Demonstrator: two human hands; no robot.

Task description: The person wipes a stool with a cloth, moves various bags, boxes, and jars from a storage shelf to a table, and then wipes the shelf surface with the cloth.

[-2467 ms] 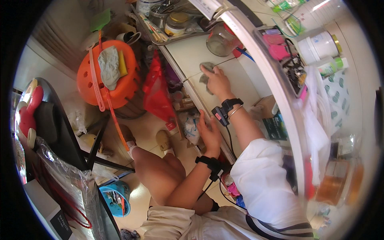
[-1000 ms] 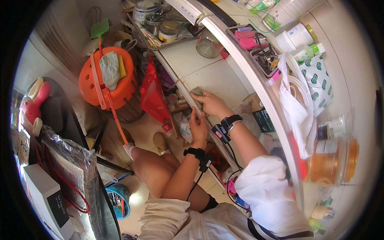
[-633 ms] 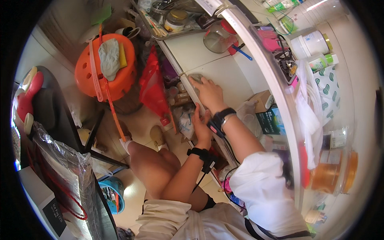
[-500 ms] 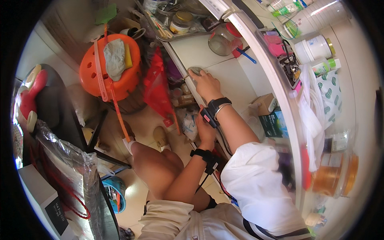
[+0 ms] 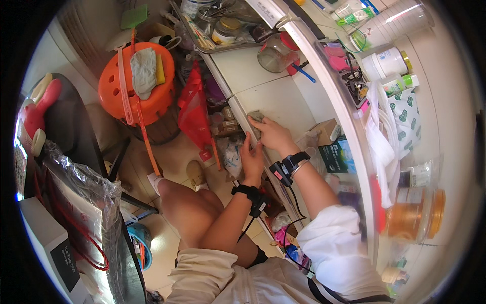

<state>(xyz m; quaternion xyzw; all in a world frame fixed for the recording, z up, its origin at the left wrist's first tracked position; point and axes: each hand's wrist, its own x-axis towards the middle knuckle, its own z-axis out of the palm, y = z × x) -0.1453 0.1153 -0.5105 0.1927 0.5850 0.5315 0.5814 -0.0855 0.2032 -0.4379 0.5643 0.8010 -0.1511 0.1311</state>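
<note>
My right hand (image 5: pixel 276 136) is closed on a grey-green cloth (image 5: pixel 256 118), which is pressed against the white tiled shelf (image 5: pixel 273 101) near its front edge. Only part of the cloth shows past the fingers. Just below the cloth, my left hand (image 5: pixel 251 162) is raised at that same shelf edge with its fingers apart and nothing visible in it. Black bands with small boxes and cables sit on both wrists.
A glass jar with a red lid (image 5: pixel 276 54) and a metal tray of jars and tools (image 5: pixel 228 44) stand farther along the shelf. Boxes (image 5: pixel 337 154) are at its near end. An orange perforated stool (image 5: pixel 111 76) and a red bag (image 5: pixel 195 109) are on the left.
My right hand has drawn the cloth nearer along the shelf edge. My left hand has come up, its fingers now beside the edge close to the cloth. The view has shifted slightly.
</note>
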